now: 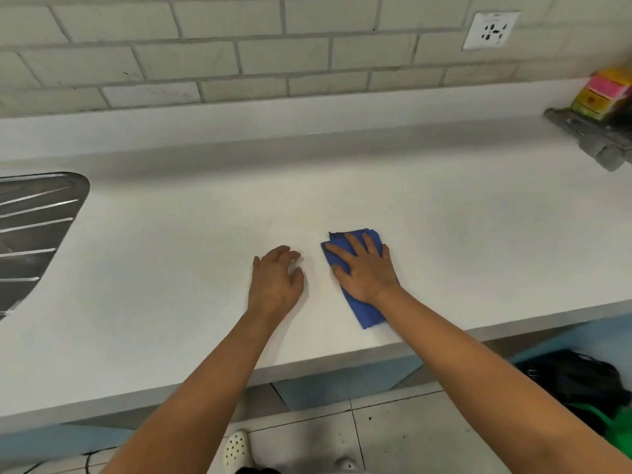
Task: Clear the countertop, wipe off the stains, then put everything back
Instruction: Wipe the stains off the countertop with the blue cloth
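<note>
A folded blue cloth (367, 311) lies flat on the white countertop (188, 254), a little right of the middle. My right hand (364, 268) presses down on it with fingers spread and fairly straight; the cloth shows past the fingertips and behind the wrist. My left hand (277, 277) rests beside it on the bare counter, fingers loosely curled, holding nothing. A small gap separates the two hands.
A steel sink drainboard (34, 230) lies at the left edge. A grey rag (595, 138) with colourful packets (603, 94) on it sits at the far right by the tiled wall. A wall socket (490, 30) is above. Dark and green bags (588, 384) lie on the floor.
</note>
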